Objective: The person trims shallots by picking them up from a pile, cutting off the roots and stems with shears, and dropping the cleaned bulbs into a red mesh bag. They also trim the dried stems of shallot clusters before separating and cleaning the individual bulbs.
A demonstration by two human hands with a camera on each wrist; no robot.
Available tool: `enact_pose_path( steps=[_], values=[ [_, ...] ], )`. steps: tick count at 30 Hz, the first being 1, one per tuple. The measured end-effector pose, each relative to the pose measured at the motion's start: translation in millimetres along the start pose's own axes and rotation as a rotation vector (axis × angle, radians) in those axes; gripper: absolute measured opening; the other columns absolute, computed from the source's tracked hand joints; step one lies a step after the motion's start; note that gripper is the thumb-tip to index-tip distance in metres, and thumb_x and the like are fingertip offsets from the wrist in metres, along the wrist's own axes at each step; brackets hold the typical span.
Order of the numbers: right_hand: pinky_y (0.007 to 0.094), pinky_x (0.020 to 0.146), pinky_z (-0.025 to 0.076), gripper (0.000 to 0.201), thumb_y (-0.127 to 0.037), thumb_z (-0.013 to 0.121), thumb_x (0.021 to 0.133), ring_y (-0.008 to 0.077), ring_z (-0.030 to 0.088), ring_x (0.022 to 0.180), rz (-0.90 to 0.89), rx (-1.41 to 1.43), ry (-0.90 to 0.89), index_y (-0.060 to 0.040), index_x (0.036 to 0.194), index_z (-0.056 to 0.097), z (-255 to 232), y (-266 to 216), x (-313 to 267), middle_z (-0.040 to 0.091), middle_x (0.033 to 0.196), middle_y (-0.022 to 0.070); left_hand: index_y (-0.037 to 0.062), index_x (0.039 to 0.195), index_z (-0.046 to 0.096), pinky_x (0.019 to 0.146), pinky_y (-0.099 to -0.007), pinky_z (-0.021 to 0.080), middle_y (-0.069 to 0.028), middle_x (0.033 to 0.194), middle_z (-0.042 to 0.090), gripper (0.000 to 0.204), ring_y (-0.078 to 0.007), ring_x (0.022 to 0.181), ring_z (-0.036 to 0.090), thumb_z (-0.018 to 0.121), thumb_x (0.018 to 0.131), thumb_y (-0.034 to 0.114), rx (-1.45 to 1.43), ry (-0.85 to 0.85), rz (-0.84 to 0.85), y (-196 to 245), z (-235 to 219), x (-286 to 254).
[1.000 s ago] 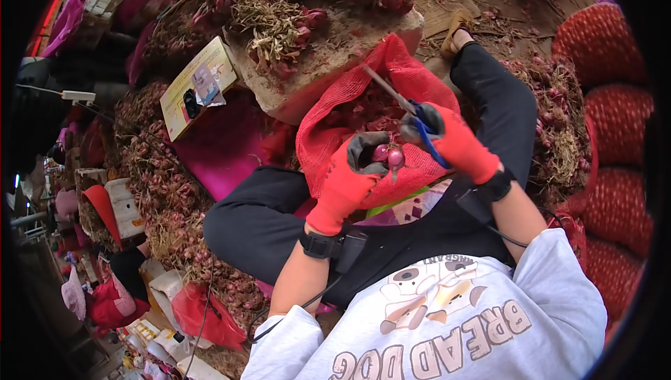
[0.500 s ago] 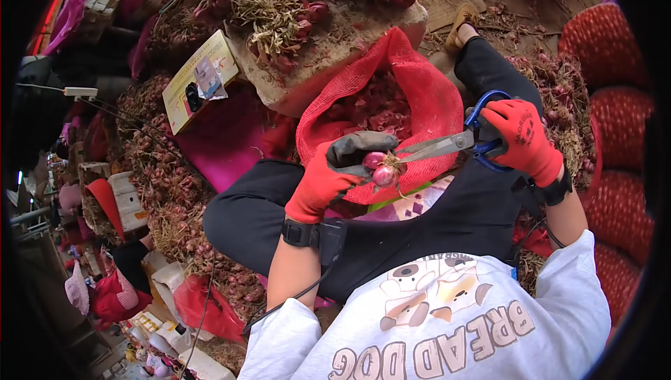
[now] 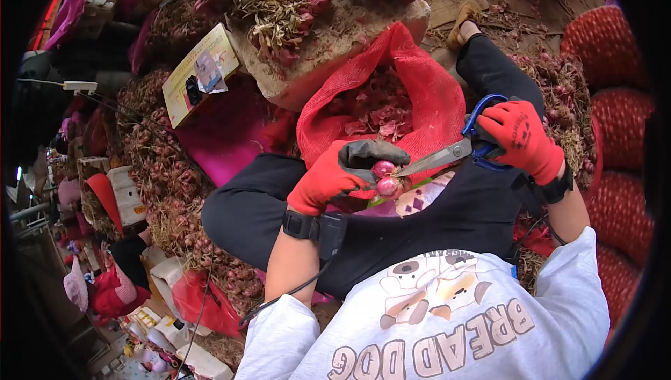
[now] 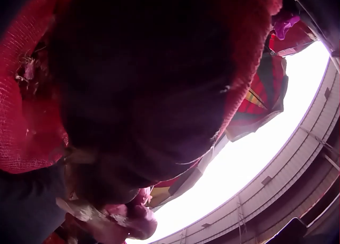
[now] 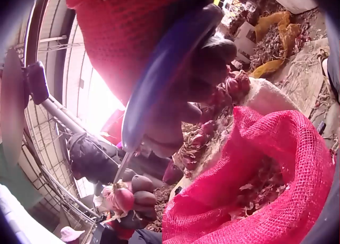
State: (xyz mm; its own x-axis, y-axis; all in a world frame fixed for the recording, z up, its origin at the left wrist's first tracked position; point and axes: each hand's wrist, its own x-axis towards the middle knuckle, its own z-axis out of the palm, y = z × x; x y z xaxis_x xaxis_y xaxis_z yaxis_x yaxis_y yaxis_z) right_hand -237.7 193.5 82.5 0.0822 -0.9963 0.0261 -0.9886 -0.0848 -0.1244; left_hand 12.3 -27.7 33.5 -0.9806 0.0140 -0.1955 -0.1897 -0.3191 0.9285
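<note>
My left hand (image 3: pixel 332 177), in a red glove with dark palm and fingers, pinches a pair of shallots (image 3: pixel 386 186) above my lap. Blue-handled scissors (image 3: pixel 440 158) are gripped by my gloved right hand (image 3: pixel 523 139), their blades pointing left with the tips right at the shallots' tops. In the right wrist view the blue handle (image 5: pixel 159 79) crosses the fingers, and a shallot (image 5: pixel 124 199) shows beyond the blades. The left wrist view is mostly filled by the dark glove, with shallots (image 4: pixel 141 223) at its lower edge. Behind both hands stands a red mesh bag (image 3: pixel 316 121) holding loose skins.
A stone block (image 3: pixel 279 90) bears bundles of dried shallots (image 3: pixel 269 13) beyond the bag. Piled shallots (image 3: pixel 157 149) lie to the left. Full red mesh sacks (image 3: pixel 615 128) are stacked at the right. A yellow box (image 3: pixel 203 72) stands at the far left of the bag.
My right hand has moved right and turned the scissors from pointing up and left to lying level, tips at the shallots. The left hand has shifted slightly, still holding the shallots.
</note>
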Motion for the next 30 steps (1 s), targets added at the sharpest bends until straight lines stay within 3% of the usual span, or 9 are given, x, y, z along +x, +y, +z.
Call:
enact_pose_path(
  steps=[3, 9, 12, 15, 18, 24, 27, 30],
  values=[
    [0.0382, 0.073, 0.046, 0.056, -0.026, 0.08, 0.054, 0.0235, 0.062, 0.085, -0.018, -0.029, -0.101, -0.0112, 0.104, 0.06, 0, -1, -3, 0.063, 0.094, 0.0025, -0.0035, 0.113, 0.064, 0.098, -0.0324, 0.043, -0.011, 0.112, 0.066, 0.047, -0.0197, 0.106, 0.061, 0.068, 0.065, -0.004, 0.041, -0.052, -0.043, -1, -1, 1],
    [0.0397, 0.081, 0.045, 0.059, -0.025, 0.079, 0.054, 0.0246, 0.058, 0.098, 0.005, -0.073, -0.062, -0.0113, 0.108, 0.058, -9, -5, -1, 0.059, 0.105, 0.0036, -0.0024, 0.114, 0.064, 0.095, -0.0299, 0.044, -0.0068, 0.11, 0.066, 0.05, -0.0147, 0.102, 0.06, 0.07, 0.064, -0.004, -0.014, -0.073, -0.209, -11, -3, 3],
    [0.0409, 0.086, 0.044, 0.062, -0.024, 0.079, 0.054, 0.0272, 0.056, 0.105, -0.031, -0.071, -0.114, -0.0114, 0.11, 0.057, -21, -5, 4, 0.057, 0.112, 0.005, -0.0029, 0.116, 0.063, 0.092, -0.0282, 0.045, -0.0051, 0.109, 0.066, 0.054, -0.0122, 0.099, 0.058, 0.069, 0.062, -0.005, -0.053, -0.143, -0.25, -9, -6, 5],
    [0.0449, 0.096, 0.04, 0.076, -0.027, 0.08, 0.048, 0.0311, 0.051, 0.114, -0.028, -0.044, -0.23, -0.0097, 0.118, 0.057, -24, 1, 8, 0.054, 0.121, 0.0068, -0.0034, 0.114, 0.063, 0.087, -0.0247, 0.045, -0.0055, 0.104, 0.067, 0.051, -0.0098, 0.095, 0.058, 0.058, 0.064, -0.009, -0.075, -0.185, -0.249, -10, -4, 6],
    [0.0452, 0.096, 0.04, 0.075, -0.027, 0.08, 0.048, 0.0311, 0.051, 0.115, -0.108, -0.098, -0.222, -0.0098, 0.117, 0.057, -29, 4, 15, 0.055, 0.121, 0.0063, -0.0041, 0.116, 0.061, 0.091, -0.0278, 0.046, -0.005, 0.107, 0.066, 0.056, -0.011, 0.098, 0.058, 0.067, 0.06, -0.006, -0.04, -0.235, -0.264, -22, -8, 8],
    [0.0457, 0.097, 0.04, 0.072, -0.027, 0.079, 0.049, 0.0306, 0.051, 0.115, -0.185, -0.046, -0.307, -0.011, 0.116, 0.057, -33, 4, 29, 0.055, 0.119, 0.0052, -0.004, 0.116, 0.062, 0.089, -0.0274, 0.046, -0.0056, 0.107, 0.066, 0.052, -0.0114, 0.097, 0.059, 0.067, 0.063, -0.004, -0.214, -0.297, -0.364, -35, -8, 8],
    [0.0401, 0.084, 0.045, 0.058, -0.025, 0.078, 0.053, 0.0261, 0.055, 0.102, -0.265, -0.045, -0.207, -0.0108, 0.105, 0.057, -37, 0, 36, 0.057, 0.106, 0.0036, -0.0043, 0.116, 0.061, 0.088, -0.0276, 0.047, -0.006, 0.106, 0.066, 0.052, -0.012, 0.096, 0.059, 0.067, 0.065, -0.003, -0.206, -0.328, -0.337, -33, -6, 9],
    [0.0401, 0.083, 0.046, 0.056, -0.026, 0.078, 0.053, 0.0258, 0.056, 0.101, -0.299, -0.076, -0.204, -0.011, 0.103, 0.058, -36, 0, 38, 0.057, 0.106, 0.0036, -0.0045, 0.116, 0.061, 0.087, -0.0283, 0.047, -0.0065, 0.105, 0.066, 0.052, -0.0129, 0.095, 0.06, 0.067, 0.065, -0.003, -0.242, -0.362, -0.322, -38, -7, 11]
  ],
)
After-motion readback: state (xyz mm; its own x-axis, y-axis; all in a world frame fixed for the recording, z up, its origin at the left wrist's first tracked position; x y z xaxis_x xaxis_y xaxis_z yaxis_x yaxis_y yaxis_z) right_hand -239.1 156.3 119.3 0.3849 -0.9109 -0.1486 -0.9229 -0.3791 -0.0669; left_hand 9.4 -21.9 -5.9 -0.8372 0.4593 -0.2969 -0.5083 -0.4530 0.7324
